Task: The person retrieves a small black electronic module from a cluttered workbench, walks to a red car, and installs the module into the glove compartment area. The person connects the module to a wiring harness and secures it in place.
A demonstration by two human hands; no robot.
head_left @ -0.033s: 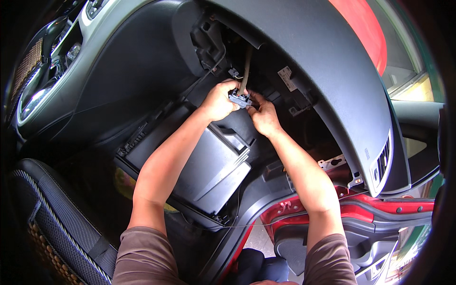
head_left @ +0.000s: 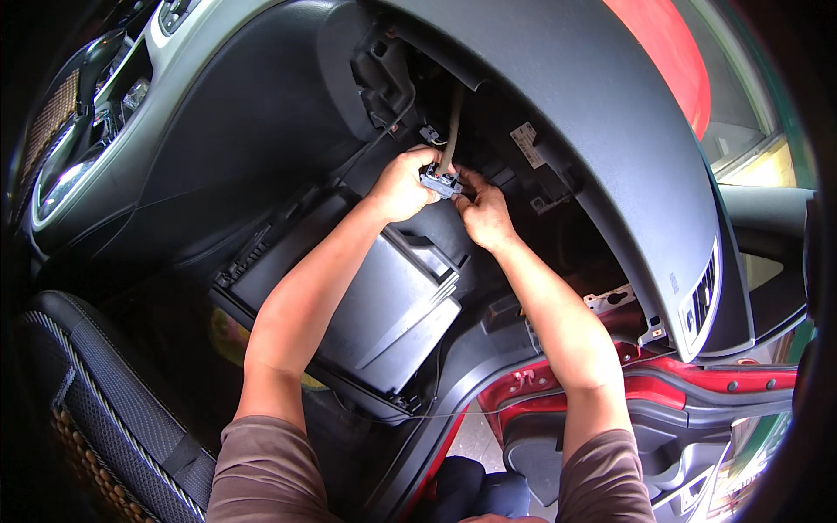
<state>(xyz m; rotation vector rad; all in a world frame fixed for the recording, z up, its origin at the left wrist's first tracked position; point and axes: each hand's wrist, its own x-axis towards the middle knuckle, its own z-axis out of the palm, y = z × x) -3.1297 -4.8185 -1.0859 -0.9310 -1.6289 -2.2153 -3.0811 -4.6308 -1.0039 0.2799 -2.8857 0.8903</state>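
Up in the open underside of a car dashboard, my left hand grips a small grey-and-black connector from its left side. My right hand has its fingers closed on the right end of that same piece. A thick tan cable runs down to it from inside the dash. A small loose plug on white wire hangs just above my left hand. Below both hands lies a detached black glove box, partly behind my left forearm.
The curved dashboard arches over my right arm. The centre console is at upper left, a patterned seat at lower left. The red door sill and open door lie at lower right.
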